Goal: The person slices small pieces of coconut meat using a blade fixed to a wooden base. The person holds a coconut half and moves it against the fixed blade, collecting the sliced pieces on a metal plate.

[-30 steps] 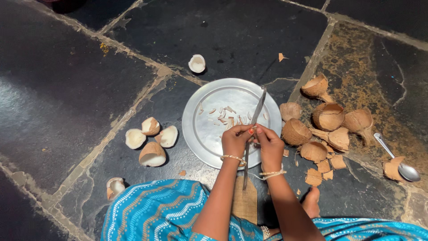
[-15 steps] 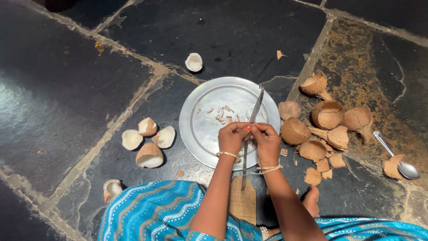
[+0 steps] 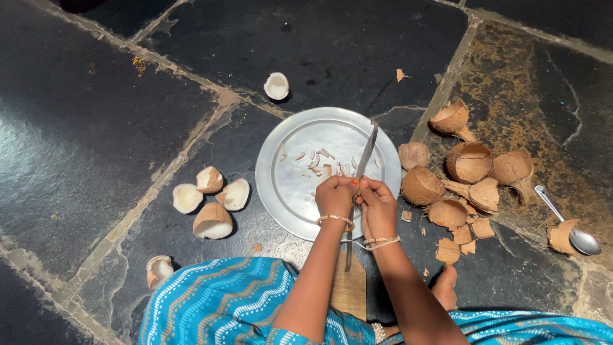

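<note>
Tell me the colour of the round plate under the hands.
Silvery grey metal plate, seen best in the head view.

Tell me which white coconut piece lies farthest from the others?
The coconut piece above the round metal plate. It sits alone on the dark floor, while the other white pieces cluster left of the plate.

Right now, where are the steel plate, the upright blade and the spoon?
steel plate (image 3: 290, 191): head view, bare left part of its flat inside.
upright blade (image 3: 366, 153): head view, middle of the metal strip above the hands.
spoon (image 3: 582, 241): head view, its bowl at the right edge.
</note>
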